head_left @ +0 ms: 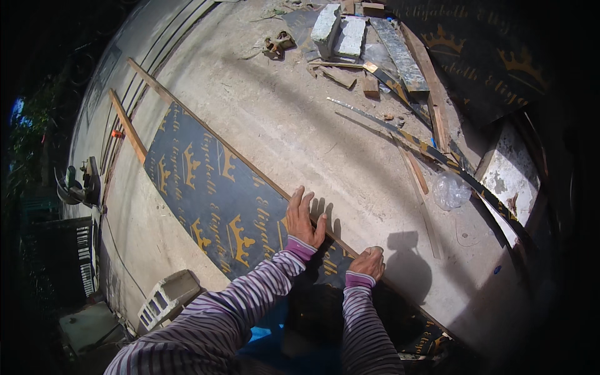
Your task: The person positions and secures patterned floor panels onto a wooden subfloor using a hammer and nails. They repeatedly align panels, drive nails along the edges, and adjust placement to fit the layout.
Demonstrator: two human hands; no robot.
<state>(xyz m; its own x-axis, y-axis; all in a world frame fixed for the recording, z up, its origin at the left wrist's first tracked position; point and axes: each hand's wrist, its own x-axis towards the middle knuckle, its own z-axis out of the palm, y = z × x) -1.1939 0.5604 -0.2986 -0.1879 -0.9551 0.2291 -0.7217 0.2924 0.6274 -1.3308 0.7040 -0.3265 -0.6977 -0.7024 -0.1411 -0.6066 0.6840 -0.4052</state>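
Our left grip (305,219) rests spread on the wooden strip (150,80), our right (367,264) curls there, hold unclear; we should press evenly along the patterned panel (209,181).

A pale concrete floor (250,112) spreads across the middle of the scene, dusty and unevenly stained; strong sunlight falls on it, and a broad, soft-edged shadow (275,78) cuts diagonally through the brightness; dark parallel lines (144,53) run along its upper left side; at the far left, green foliage (28,134) stands in deep shade, with a dark slatted panel (84,256) lower down; a pale block with openings (178,287) sits at the lower left; toward the top, two whitish blocks (325,31) rest near wood scraps (339,77); a stained white board (509,169) shows at the right.
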